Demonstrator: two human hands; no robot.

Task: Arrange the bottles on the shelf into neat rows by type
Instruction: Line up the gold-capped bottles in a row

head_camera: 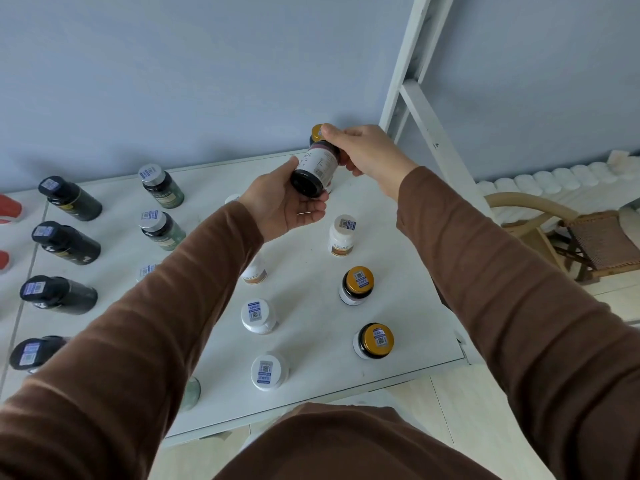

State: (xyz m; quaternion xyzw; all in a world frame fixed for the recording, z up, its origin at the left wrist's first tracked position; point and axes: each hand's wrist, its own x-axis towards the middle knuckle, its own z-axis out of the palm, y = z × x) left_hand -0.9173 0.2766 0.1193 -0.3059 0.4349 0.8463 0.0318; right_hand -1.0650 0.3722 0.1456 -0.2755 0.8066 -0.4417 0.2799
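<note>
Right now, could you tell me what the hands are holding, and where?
One dark bottle, tilted: left hand cups its base, right hand grips its gold-capped end.

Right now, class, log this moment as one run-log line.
left hand: holds dark gold-capped bottle, tilted | right hand: on its cap end | white shelf: two gold-capped bottles upright at right

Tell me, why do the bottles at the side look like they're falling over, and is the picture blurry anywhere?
In the head view, the wide lens bends the edges, so the black bottles on the left lean outward though they stand on the shelf. The light is soft and dim, with a faint shadow on the wall behind the right hand. The held bottle looks slightly soft.
</note>
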